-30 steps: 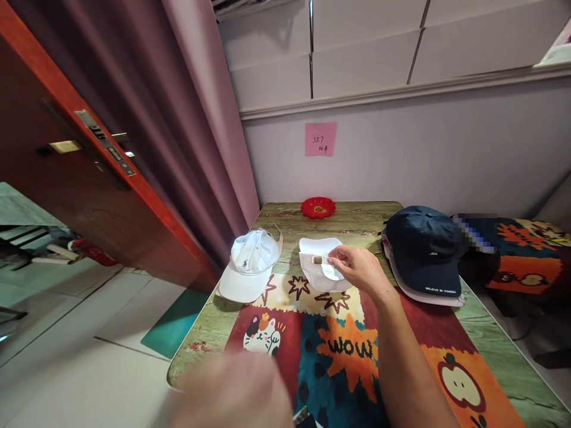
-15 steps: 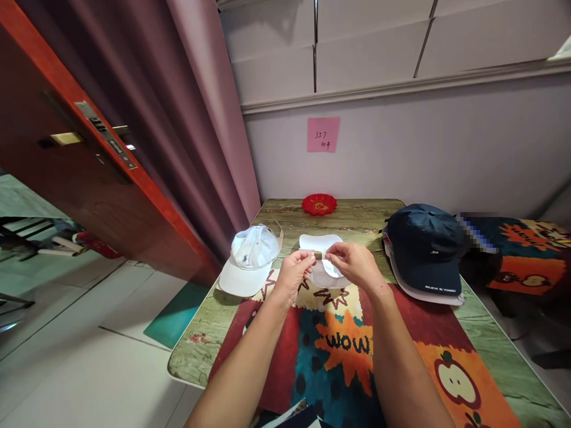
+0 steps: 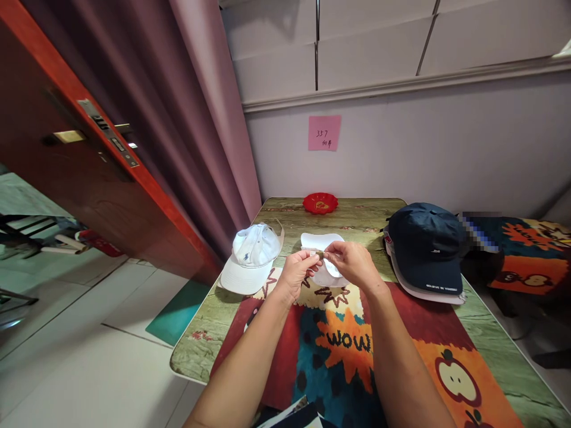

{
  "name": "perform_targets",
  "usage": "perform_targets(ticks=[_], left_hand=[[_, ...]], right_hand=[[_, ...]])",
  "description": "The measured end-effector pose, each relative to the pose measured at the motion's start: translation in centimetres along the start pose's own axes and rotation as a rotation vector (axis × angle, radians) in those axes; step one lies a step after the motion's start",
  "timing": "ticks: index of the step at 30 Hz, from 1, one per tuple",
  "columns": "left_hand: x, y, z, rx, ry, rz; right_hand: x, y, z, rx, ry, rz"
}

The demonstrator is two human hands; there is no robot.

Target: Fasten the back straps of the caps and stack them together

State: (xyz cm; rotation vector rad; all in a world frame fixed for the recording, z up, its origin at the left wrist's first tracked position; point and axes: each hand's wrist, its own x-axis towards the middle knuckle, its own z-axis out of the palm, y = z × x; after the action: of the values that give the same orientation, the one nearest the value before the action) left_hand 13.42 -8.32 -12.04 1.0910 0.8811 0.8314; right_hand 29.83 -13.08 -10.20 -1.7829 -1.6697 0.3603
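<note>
White cap (image 3: 328,276) at mid-tabletop (image 3: 357,219), partly on the patterned mat (image 3: 341,342), as seen in the head view. Left hand (image 3: 295,273): grip closed on the cap's strap beside the buckle (image 3: 320,254). Right hand (image 3: 350,261): grip closed, fingertips pinching the buckle's other side. Pale blue cap (image 3: 255,249) to the left; navy cap (image 3: 426,244) to the right, over a lighter cap (image 3: 414,291). Red dish (image 3: 320,203) behind.
</note>
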Motion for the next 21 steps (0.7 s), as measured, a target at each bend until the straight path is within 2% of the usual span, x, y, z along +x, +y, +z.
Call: perform_targets(ticks=[3,6,11,16,21], left_hand=[[0.1,0.1,-0.2,-0.006,0.003,0.006],[0.2,0.3,-0.5,0.008,0.015,0.018],[0.2,0.4,-0.5,0.003,0.002,0.031],[0.3,0.2,-0.5,-0.005,0.093,0.065],[0.7,-0.2,-1.5,0.010,0.137,0.067]], right_hand=[[-0.1,0.0,0.0,0.029,0.006,-0.035],[-0.1,0.0,0.0,0.068,0.046,-0.143],[0.4,0.0,1.0,-0.061,0.059,-0.319],[0.7,0.3,1.6,-0.117,0.102,-0.283],[0.6,0.5,1.1,-0.088,0.059,-0.234]])
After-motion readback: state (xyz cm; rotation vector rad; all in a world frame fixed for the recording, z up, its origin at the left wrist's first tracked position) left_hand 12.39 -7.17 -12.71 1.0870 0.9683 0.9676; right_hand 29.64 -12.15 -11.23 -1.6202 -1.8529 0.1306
